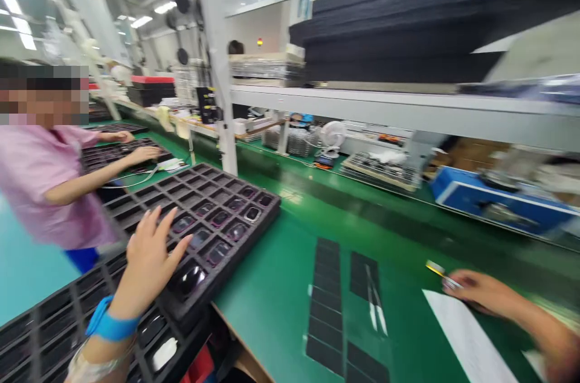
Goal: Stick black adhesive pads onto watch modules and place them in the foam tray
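Observation:
My left hand [151, 259], a blue band [113, 321] around its wrist, reaches over a black foam tray [247, 245] with its fingers spread and nothing seen in them. Dark glossy watch-like pieces [190, 280] sit in the tray's nearer and right-hand compartments; other compartments are bare. At the right, my right hand [480, 292] is closed on a slim stick-like item [435, 268] with a yellow and white end; blur hides its exact kind. Beside that hand lies a white paper strip [466, 334]. Tweezers [375, 304] rest on black sheet pieces [325, 304] on the bench.
A co-worker in a pink shirt [49, 183] works at another foam tray [102, 156] on the left. A white post [220, 69] rises behind my tray. The shelf [385, 108] carries black foam sheets [385, 38]. A blue box [502, 202] and a small white fan [332, 136] stand at the back.

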### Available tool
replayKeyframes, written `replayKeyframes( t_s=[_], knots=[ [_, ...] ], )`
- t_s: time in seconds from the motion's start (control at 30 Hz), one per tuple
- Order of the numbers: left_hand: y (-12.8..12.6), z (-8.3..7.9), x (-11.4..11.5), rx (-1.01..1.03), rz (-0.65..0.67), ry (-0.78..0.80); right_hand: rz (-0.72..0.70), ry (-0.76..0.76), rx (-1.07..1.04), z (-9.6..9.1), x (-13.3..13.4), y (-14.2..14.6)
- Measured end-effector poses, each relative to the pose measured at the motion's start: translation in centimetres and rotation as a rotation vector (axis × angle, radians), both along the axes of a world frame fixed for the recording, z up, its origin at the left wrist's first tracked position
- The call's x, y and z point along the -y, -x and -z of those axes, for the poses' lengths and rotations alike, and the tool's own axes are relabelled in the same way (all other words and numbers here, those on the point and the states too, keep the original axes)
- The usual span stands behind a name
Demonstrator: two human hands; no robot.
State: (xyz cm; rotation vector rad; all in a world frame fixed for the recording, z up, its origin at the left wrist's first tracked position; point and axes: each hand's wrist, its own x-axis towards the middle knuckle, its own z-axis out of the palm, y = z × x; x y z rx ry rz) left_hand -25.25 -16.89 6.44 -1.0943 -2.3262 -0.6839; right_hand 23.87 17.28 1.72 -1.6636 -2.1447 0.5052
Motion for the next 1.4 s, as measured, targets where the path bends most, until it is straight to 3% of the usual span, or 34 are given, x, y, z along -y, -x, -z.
replayKeyframes(
  t_s=[0.03, 0.1, 0.2, 0.3, 0.4, 0.47, 0.53, 0.67, 0.77, 0.87, 1.07, 1.4],
  knots=[
    [-2.0, -0.7, -0.2, -0.005, 0.148, -0.126, -0.048, 0.117, 0.088, -0.7, -0.1, -0.2],
    [-6.4, -1.8, -0.9, 0.051, 0.372, -0.331, -0.025, 0.018, 0.105, -1.8, 0.0, -0.1],
    [-12.5, -2.4, -3.3, 0.200, 0.751, -0.433, 0.060, -0.113, 0.072, -2.6, 1.1, 0.9],
    [-16.7, -1.5, -8.1, 0.562, 1.020, -0.287, 0.056, -0.265, 0.012, -3.2, 3.9, 2.6],
    [-19.5, 0.0, -14.0, 1.104, 1.187, -0.054, -0.171, -0.534, -0.176, -4.1, 8.4, 4.6],
    [-20.8, 1.2, -16.9, 1.316, 1.187, -0.012, -0.293, -0.596, -0.227, -4.4, 11.6, 6.1],
    [-21.6, 2.6, -18.4, 1.457, 1.201, 0.020, -0.402, -0.600, -0.230, -4.0, 14.4, 7.4],
    [-21.7, 5.1, -18.3, 1.761, 1.399, 0.389, -0.548, -0.560, -0.272, -1.8, 17.1, 9.1],
    [-21.0, 5.8, -17.8, 1.814, 1.523, 0.580, -0.574, -0.508, -0.319, -0.5, 17.3, 9.3],
    [-20.4, 5.5, -17.9, 1.858, 1.529, 0.512, -0.504, -0.456, -0.371, -0.5, 17.1, 8.9],
    [-20.6, 5.2, -18.0, 2.039, 1.405, 0.292, -0.147, -0.430, -0.614, -0.9, 17.3, 9.3],
    [-22.9, 5.8, -16.6, 2.022, 1.410, 0.089, -0.133, -0.540, -0.582, -0.2, 17.9, 10.4]
  ],
)
